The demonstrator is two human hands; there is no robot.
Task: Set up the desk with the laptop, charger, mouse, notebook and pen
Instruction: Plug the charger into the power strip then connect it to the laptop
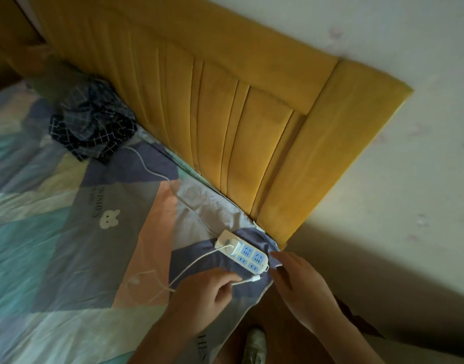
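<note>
Head view: white power strip with blue sockets on patterned bedsheet at bed corner, just beside yellow headboard; white charger plug seated in strip's end socket. Left hand pinched shut on white charger cable near its connector tip. Right hand open, fingers loosely extended, holding nothing, just beside strip's near end; dark checked cloth bunched farther up bed.
</note>
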